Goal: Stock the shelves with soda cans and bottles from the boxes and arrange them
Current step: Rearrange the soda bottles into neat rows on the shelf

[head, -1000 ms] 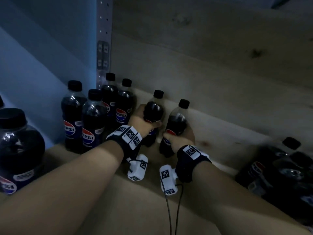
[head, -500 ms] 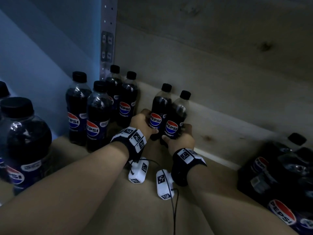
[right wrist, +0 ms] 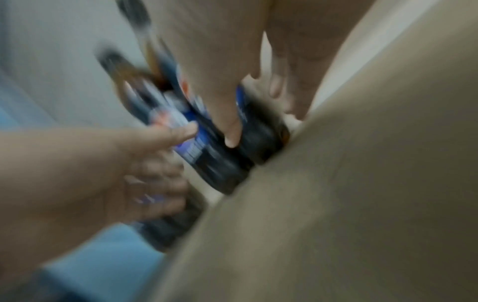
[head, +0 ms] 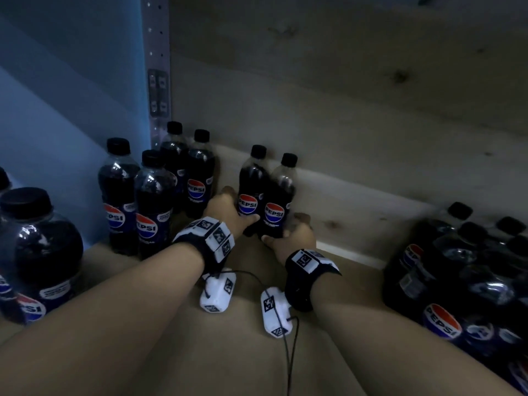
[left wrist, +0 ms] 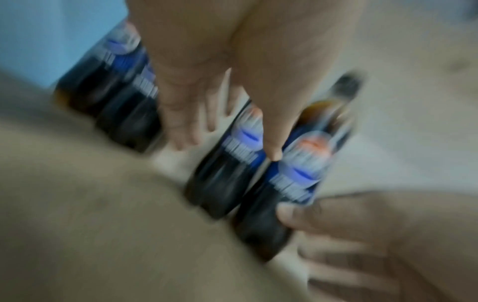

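Two small Pepsi bottles stand upright and touching near the back of the cardboard-coloured shelf [head: 243, 352]. My left hand [head: 228, 208] grips the left bottle [head: 248, 192] low down, thumb across its front and fingers behind. My right hand [head: 291, 234] grips the right bottle [head: 278, 204] at its base. Both labels face me. The blurred left wrist view shows my left thumb [left wrist: 271, 143] between the left bottle [left wrist: 232, 163] and the right bottle [left wrist: 305, 167]. In the right wrist view my right thumb [right wrist: 230, 126] lies on the right bottle [right wrist: 232, 155].
A group of small Pepsi bottles [head: 154, 201] stands at the back left by the metal upright [head: 158, 67]. A large bottle [head: 37, 252] is at the near left. A wrapped pack of bottles [head: 463, 275] fills the right. The wooden back board [head: 343, 124] is just behind.
The two held bottles, apart and tilted a second ago, now stand together upright with labels facing me. Both hands have slid lower on them.
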